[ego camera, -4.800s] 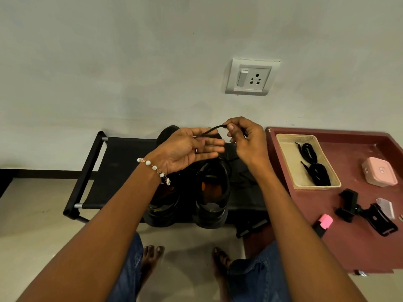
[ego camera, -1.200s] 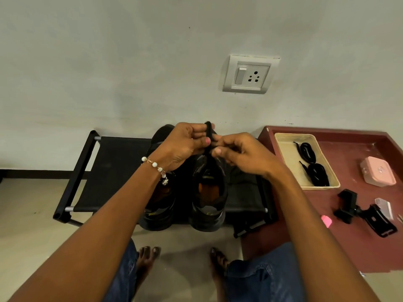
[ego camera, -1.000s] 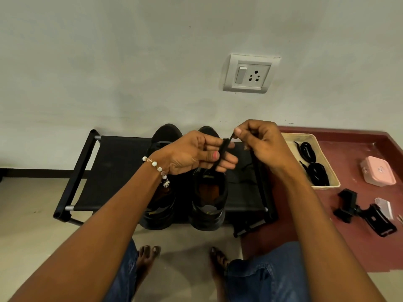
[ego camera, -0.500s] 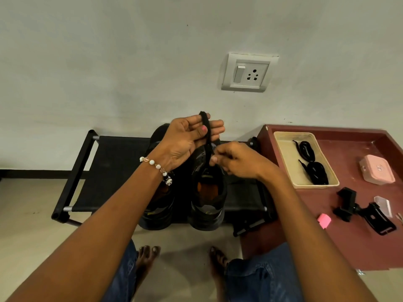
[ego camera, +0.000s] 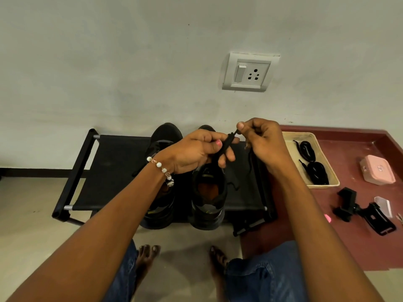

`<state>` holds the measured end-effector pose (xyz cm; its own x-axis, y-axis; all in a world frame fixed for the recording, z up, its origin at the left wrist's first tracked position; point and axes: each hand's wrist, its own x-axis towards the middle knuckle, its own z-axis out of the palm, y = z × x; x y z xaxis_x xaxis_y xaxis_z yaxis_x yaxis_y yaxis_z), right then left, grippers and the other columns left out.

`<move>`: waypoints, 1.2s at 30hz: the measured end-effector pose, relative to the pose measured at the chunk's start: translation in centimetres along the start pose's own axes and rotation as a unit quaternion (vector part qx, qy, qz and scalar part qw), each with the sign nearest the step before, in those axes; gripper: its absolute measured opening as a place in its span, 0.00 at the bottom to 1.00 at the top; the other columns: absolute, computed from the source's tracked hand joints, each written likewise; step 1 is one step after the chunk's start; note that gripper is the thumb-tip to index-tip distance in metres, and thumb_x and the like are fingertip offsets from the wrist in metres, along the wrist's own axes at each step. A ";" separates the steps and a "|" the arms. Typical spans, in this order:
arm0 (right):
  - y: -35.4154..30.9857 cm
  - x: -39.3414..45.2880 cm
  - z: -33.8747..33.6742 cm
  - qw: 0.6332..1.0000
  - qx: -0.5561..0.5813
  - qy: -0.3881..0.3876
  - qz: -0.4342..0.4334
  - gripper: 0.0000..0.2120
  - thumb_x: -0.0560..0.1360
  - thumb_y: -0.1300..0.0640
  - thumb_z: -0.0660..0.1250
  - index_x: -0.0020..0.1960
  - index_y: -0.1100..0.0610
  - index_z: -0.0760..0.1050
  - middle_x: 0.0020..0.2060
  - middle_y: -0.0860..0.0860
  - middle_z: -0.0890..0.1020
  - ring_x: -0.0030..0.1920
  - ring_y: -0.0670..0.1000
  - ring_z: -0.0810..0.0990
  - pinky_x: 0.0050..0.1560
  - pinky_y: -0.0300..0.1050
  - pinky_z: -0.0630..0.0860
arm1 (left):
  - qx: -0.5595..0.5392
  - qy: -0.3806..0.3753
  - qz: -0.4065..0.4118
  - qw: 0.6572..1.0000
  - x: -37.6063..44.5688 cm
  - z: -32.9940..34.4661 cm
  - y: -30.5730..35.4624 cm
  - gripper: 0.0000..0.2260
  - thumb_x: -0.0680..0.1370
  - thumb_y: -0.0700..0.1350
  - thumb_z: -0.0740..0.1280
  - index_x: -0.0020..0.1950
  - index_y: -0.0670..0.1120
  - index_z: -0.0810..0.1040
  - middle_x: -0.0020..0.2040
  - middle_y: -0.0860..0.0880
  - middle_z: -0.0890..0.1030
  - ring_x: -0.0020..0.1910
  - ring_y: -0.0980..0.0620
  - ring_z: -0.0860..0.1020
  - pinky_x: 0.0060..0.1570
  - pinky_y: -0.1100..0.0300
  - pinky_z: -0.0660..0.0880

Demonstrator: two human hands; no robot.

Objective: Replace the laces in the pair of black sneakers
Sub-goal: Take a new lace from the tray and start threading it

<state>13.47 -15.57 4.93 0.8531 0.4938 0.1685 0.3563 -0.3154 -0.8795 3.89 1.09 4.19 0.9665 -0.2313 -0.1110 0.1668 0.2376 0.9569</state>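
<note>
Nearest to you, your bare feet are resting on the pale floor below your denim-clad knees. Just beyond them, the two black sneakers are standing side by side on the black fabric shoe rack, heels toward you and toes toward the wall. The right sneaker is showing an orange insole through its open mouth, and a loose black strand is lying on the rack just beside it.

Above the sneakers, your left hand, with a beaded bracelet at the wrist, is curling its fingers around a bundled black shoelace. Your right hand is pinching the lace's end between thumb and forefinger, just beside your left fingertips, and a strand is hanging down from that grip toward the rack.

To your right, on the maroon worktop, a black clamp mount and a small clear plastic piece are lying near the front, and a pink case is sitting farther back. A beige tray is holding two coiled black laces. On the grey wall beyond, a white switch-and-socket plate is sitting above your hands.
</note>
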 end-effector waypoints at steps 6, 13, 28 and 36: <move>-0.6 -0.4 1.1 0.994 -0.001 -0.095 0.055 0.14 0.82 0.57 0.60 0.39 0.54 0.78 0.26 0.49 0.72 0.28 0.45 0.71 0.35 0.46 0.72 | -0.171 0.053 0.069 0.981 0.1 -0.1 0.5 0.16 0.83 0.36 0.51 0.67 0.31 0.69 0.40 0.46 0.78 0.29 0.58 0.69 0.35 0.64 0.72; -2.4 -1.3 3.1 0.932 -0.198 -0.299 -0.056 0.09 0.80 0.58 0.64 0.45 0.62 0.77 0.33 0.51 0.78 0.35 0.48 0.77 0.38 0.45 0.73 | -0.183 0.203 0.119 0.954 0.7 -1.2 0.6 0.08 0.83 0.36 0.53 0.56 0.36 0.71 0.53 0.41 0.82 0.39 0.52 0.78 0.44 0.61 0.76; 0.5 0.1 0.0 0.999 -0.030 -0.026 0.035 0.13 0.80 0.48 0.63 0.41 0.50 0.80 0.25 0.43 0.73 0.27 0.41 0.69 0.34 0.41 0.66 | -0.090 0.053 0.025 0.994 0.1 0.5 0.4 0.16 0.84 0.40 0.51 0.64 0.35 0.73 0.37 0.46 0.75 0.26 0.57 0.66 0.31 0.65 0.67; -1.7 -1.0 3.0 0.939 -0.235 -0.249 -0.035 0.10 0.81 0.60 0.61 0.48 0.63 0.78 0.38 0.58 0.81 0.42 0.57 0.79 0.47 0.53 0.76 | -0.198 0.222 0.109 0.949 0.9 -0.9 0.5 0.10 0.84 0.38 0.53 0.59 0.36 0.71 0.49 0.42 0.83 0.38 0.52 0.78 0.43 0.61 0.77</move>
<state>10.89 -13.09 4.95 0.5790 0.8073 -0.1139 0.6334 -0.5334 -0.5605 5.04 1.86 4.33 0.9588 0.2630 -0.1074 -0.0718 0.5903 0.8040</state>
